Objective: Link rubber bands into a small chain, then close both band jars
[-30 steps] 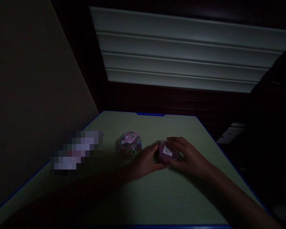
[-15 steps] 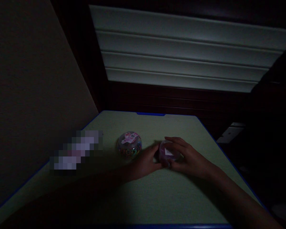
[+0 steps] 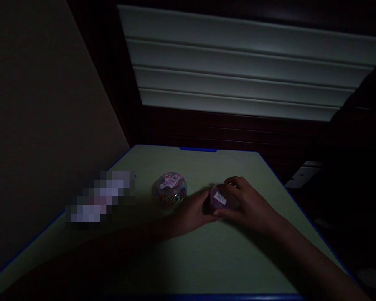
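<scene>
A small round purplish see-through jar (image 3: 219, 202) with a white barcode label on its lid stands on the table between my hands. My left hand (image 3: 189, 214) is curled round its left side, thumb at the front. Fingers and thumb of my right hand (image 3: 246, 205) grip the lid from the right, covering part of it. To the left of the hands sits a clear round jar (image 3: 171, 190) with pink stickers on its lid and many-coloured small bands inside. No hand touches that one.
The pale green table (image 3: 232, 263) has a blue edge. A blurred-out whitish item (image 3: 100, 198) lies at its left side. Behind the table is a dark wooden panel with light slats (image 3: 238, 62). A pale wall (image 3: 44, 104) rises on the left.
The label on the purplish jar's lid has turned and now shows more fully. My right-hand fingers have shifted round the lid to the right. My left hand stays about in place.
</scene>
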The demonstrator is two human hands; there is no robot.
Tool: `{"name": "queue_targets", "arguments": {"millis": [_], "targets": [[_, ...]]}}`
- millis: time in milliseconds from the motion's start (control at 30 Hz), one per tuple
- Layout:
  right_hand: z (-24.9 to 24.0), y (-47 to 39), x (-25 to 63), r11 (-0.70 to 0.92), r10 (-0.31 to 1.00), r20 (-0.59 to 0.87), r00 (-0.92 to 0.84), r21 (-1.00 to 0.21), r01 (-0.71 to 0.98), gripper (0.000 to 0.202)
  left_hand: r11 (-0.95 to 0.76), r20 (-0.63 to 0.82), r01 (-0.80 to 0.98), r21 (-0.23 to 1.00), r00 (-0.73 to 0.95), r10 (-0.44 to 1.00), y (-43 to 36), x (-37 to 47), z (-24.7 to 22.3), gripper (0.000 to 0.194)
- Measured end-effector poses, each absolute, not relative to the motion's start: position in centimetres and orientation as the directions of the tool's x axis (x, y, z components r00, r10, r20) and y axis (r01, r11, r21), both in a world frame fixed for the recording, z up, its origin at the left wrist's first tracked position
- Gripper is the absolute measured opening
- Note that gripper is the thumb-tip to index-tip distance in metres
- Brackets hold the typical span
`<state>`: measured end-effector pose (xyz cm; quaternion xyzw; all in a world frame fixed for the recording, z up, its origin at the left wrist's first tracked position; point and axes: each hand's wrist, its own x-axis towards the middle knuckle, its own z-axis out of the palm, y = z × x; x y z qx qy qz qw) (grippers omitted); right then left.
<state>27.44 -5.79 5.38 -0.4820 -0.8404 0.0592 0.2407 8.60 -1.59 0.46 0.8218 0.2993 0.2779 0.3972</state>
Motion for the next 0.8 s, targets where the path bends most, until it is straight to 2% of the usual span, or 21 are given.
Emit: {"name": "queue_targets", "arguments": {"millis": [100, 333, 600, 800], "targets": [[5.6, -6.0, 27.7, 0.543, 0.833, 0.328, -0.446, -0.328, 0.773, 0.057, -0.514, 0.229, 0.275, 0.813, 0.660, 0.715, -1.6, 8.7, 0.4, 0.062], [5.7, -6.0, 28.5, 0.578, 0.810, 0.346, -0.473, -0.334, 0.745, 0.078, -0.533, 0.243, 0.322, 0.783, 0.629, 0.738, -1.5, 8.6, 0.0, 0.060], [5.5, -5.8, 29.2, 0.587, 0.809, 0.303, -0.504, -0.386, 0.711, 0.070, -0.541, 0.223, 0.376, 0.752, 0.627, 0.746, -1.5, 8.4, -0.2, 0.059], [5.1, -5.8, 29.2, 0.600, 0.800, 0.304, -0.518, -0.398, 0.694, 0.066, -0.553, 0.243, 0.341, 0.760, 0.640, 0.729, -1.5, 8.4, -0.1, 0.060]]}}
